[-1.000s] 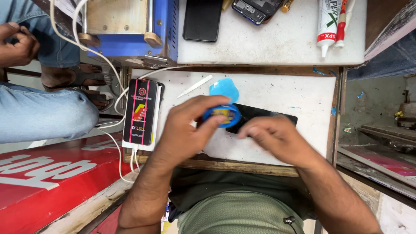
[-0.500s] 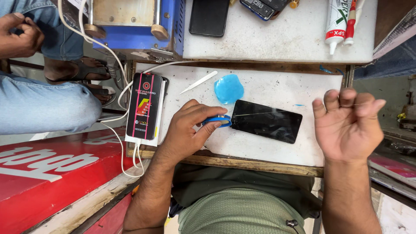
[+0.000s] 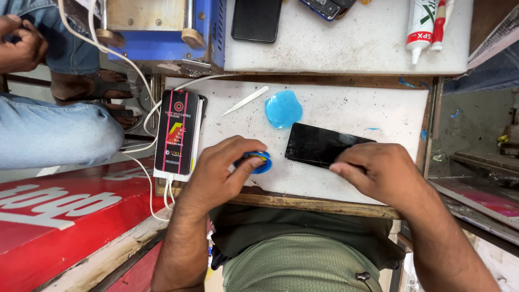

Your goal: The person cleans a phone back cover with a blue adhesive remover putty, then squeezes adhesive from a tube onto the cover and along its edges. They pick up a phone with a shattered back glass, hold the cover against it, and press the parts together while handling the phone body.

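A black phone [image 3: 316,145] lies screen up on the white work surface [image 3: 378,113]. My left hand [image 3: 221,173] is closed around a small blue spool [image 3: 258,161] just left of the phone's near corner. My right hand [image 3: 378,173] rests over the phone's right end, its fingertips pinched together at the lower edge. No wire shows between the spool and those fingers. A blue blob of gel [image 3: 283,108] sits just beyond the phone, and a thin white pry stick [image 3: 246,100] lies left of it.
A black box with red stripes [image 3: 177,131] and white cables stands left of my left hand. Behind are a blue machine [image 3: 167,32], another black phone [image 3: 255,19] and glue tubes [image 3: 424,21]. Another person's jeans leg [image 3: 54,132] is at the left.
Both hands were together over the spool on the phone. My right hand then swung out open to the right, and has now come back down onto the phone's right end, fingers closed.
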